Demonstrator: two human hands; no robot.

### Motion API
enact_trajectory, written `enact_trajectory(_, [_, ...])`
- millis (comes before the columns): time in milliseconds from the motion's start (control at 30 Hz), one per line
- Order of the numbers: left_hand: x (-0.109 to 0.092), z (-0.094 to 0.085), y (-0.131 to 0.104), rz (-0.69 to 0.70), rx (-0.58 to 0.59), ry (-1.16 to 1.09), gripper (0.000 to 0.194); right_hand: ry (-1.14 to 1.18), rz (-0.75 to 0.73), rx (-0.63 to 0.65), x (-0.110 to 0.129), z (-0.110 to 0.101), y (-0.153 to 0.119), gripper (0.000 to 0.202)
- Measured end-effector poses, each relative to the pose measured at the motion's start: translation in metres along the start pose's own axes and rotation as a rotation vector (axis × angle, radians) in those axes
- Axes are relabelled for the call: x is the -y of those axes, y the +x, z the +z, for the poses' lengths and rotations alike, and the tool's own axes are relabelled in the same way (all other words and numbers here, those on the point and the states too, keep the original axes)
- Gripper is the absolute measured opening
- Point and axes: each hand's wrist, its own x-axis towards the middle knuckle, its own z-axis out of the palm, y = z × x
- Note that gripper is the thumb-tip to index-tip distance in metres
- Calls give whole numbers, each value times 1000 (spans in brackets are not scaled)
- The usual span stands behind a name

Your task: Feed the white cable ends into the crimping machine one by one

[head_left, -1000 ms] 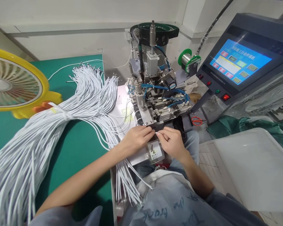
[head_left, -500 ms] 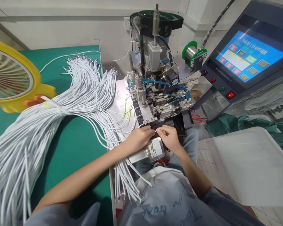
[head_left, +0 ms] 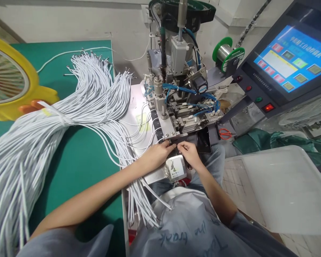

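My left hand [head_left: 158, 152] is at the front edge of a benchtop machine [head_left: 167, 123], its thumb and fingers pinched together; what they hold is too small to make out. A short gap to the right, my right hand [head_left: 189, 152] has its fingertips pinched too, and their contents are hidden. Just below both hands lies a clear box [head_left: 176, 167] with a white label. Beside my left forearm, loose white cables [head_left: 124, 144] run from a large tied bundle [head_left: 45, 132] towards the machine.
A yellow fan [head_left: 39, 93] stands on the green table [head_left: 88, 185] at left. Right of the machine are a wire spool [head_left: 224, 53], a control screen [head_left: 291, 59], a dark phone [head_left: 203, 140] and orange-handled scissors [head_left: 225, 134]. A pale tray [head_left: 291, 192] sits at lower right.
My left hand's fingers have shifted slightly, with a fingertip against the machine's edge. The pale bit seen between my hands no longer shows. The whole view has tilted a little.
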Motion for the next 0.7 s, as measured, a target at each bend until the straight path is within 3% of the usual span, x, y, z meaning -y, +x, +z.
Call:
enact_trajectory(500, [-10, -18, 1, 26, 150, 146, 44, -130, -21, 22, 0, 0, 3, 21])
enact_trajectory(700, [-9, -20, 1, 49, 143, 140, 41, -71, 10, 17, -1, 0, 2, 20])
